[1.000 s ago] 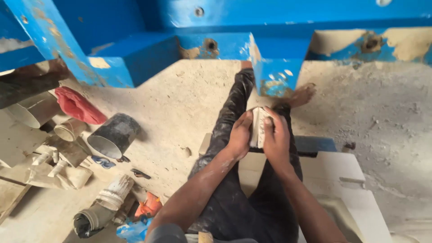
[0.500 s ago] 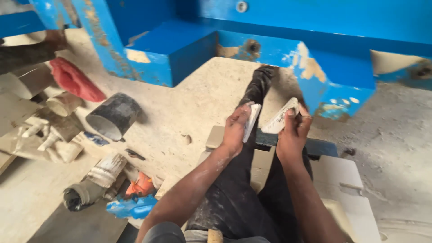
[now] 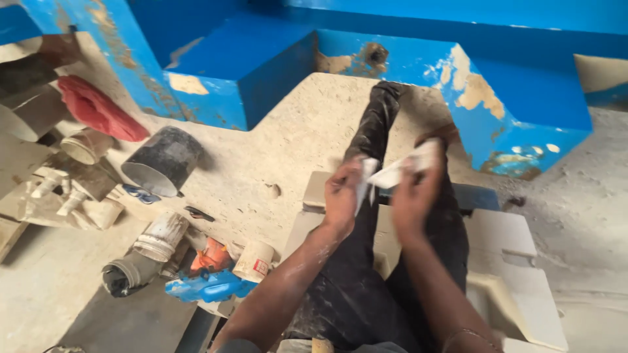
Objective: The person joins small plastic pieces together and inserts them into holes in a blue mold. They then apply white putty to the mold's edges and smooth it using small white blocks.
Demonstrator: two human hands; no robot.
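Note:
My left hand (image 3: 343, 196) holds a small white flat piece (image 3: 365, 178) upright over my legs in dark trousers. My right hand (image 3: 416, 195) grips a second white piece (image 3: 407, 167), tilted, its lower end close to the left piece. Whether the two pieces touch is unclear. Both hands hover above a pale slab (image 3: 314, 191) on the dusty floor, just in front of a blue painted frame (image 3: 510, 117).
To the left lie a black bucket (image 3: 160, 163) on its side, a red cloth (image 3: 98, 111), pale pipe fittings (image 3: 62, 196), a blue tool (image 3: 209, 286) and a small tub (image 3: 254, 261). White moulded blocks (image 3: 517, 274) sit at the right.
The hands, pressed together on one white stack a second ago, have drawn apart, each now with a separate piece. The view has swung to the right and closer.

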